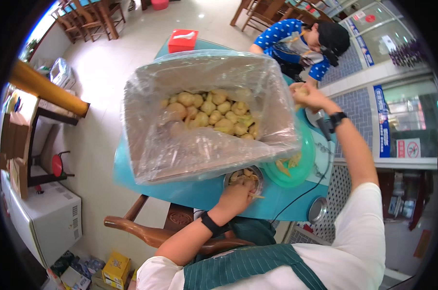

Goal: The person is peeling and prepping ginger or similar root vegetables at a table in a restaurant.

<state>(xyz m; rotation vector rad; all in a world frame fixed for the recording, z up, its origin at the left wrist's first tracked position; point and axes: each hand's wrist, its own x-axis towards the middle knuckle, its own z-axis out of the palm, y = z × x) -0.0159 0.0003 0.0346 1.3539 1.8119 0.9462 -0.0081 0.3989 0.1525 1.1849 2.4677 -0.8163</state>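
Observation:
A large cardboard box (204, 161) lined with clear plastic stands on the blue-green table, holding many pale yellow, bulb-like vegetables (215, 112). My left hand (239, 192) is down in a small metal bowl (227, 179) of pale pieces, just in front of the box; its fingertips are hard to make out. A thin pale strip (257, 196) lies by that hand. My right hand (308, 96), raised beyond the box's right side, holds a pale yellow piece. Below it, partly behind the box, a green plastic basin (308, 159) contains yellowish peelings or pieces (289, 163).
Another metal bowl (317, 210) is at the table's near right corner. A black cable (306, 192) crosses the table (208, 199). A red tissue box (183, 40) stands behind the carton. A person in a blue shirt (286, 36) leans in at the far right. A wooden chair (143, 232) is near me.

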